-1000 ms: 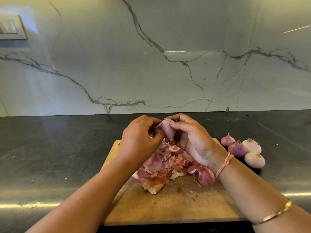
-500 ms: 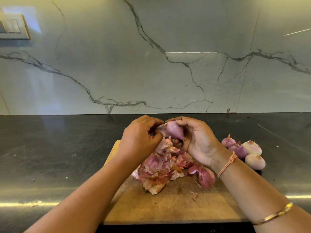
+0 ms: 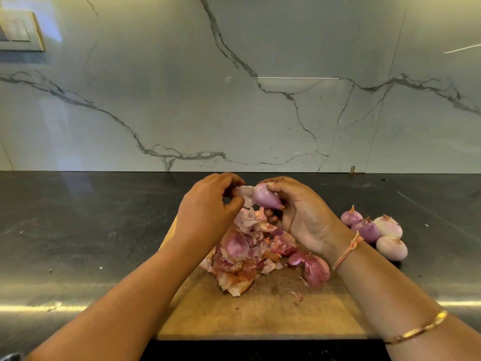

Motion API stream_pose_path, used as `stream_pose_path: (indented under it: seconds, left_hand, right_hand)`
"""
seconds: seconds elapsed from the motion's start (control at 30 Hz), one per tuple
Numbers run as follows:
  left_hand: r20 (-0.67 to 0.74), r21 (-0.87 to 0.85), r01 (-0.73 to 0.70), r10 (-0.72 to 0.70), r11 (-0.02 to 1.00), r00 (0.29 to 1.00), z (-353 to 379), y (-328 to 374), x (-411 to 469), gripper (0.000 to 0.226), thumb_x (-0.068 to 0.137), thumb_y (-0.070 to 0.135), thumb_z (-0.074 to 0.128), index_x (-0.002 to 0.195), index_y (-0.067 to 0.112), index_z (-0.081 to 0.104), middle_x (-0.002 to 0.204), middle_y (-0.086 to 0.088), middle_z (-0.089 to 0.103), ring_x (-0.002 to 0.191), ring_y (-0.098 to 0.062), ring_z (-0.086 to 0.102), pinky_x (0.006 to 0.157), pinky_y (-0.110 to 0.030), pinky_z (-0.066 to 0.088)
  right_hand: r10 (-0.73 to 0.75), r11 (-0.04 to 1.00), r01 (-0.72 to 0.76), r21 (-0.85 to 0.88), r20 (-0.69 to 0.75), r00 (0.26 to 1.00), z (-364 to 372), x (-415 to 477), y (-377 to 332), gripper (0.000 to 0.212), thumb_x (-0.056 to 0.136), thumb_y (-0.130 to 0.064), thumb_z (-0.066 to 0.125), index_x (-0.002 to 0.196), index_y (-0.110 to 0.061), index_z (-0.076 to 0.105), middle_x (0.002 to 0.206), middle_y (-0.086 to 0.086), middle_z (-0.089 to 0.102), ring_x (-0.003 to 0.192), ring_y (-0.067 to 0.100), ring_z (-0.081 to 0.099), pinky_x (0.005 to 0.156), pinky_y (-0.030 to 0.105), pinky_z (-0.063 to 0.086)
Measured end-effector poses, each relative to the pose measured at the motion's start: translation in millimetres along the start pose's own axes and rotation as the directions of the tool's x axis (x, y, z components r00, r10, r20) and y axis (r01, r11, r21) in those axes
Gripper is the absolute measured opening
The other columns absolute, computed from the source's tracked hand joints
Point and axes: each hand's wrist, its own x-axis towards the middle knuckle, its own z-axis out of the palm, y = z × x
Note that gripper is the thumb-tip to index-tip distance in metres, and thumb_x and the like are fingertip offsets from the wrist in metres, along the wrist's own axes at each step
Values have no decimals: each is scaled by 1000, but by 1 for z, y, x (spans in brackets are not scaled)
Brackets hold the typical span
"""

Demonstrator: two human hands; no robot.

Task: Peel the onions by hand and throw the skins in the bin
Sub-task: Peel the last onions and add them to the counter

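My right hand grips a small purple onion above the wooden cutting board. My left hand pinches a pale strip of skin that still hangs from the onion's left end. Under both hands a heap of pink and brown onion skins lies on the board. One unpeeled onion sits on the board to the right of the heap. No bin is in view.
Several peeled onions lie on the dark countertop just right of the board. A marble wall rises behind the counter, with a switch plate at the top left.
The onion has turned in my right hand and more of its bare purple side shows. My left hand has pulled a strip of skin out to the left.
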Motion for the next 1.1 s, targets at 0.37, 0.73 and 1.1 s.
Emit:
stream_pose_path:
  seconds: [0.37,0.73,1.1]
  left_hand:
    - [-41,30,33,-32,999,999,-3,-6,3,19,88,13,60,103,17,70,99,6,65,86,-7,56,75,-17,45]
    - [179,77,5,-18,997,984,-3,-5,2,17,88,29,57,97,24,70,95,10,62,85,-5,56,78,-24,49]
    - [105,-69,-23,30,997,994,-3,-4,2,24,84,26,66,108,25,70,102,13,64,94,-1,58,84,-21,50]
  right_hand:
    - [-38,998,36,-56,-33,999,-4,0,0,22,88,-1,44,85,-11,63,85,5,61,61,12,45,50,22,32]
    - [-27,997,20,-69,-99,995,-6,3,2,4,93,-10,51,92,-13,53,86,12,53,52,13,44,50,25,32]
    - [-111,977,109,-186,-2,994,-7,3,6,22,88,1,55,94,-15,68,97,13,63,85,25,50,74,37,37]
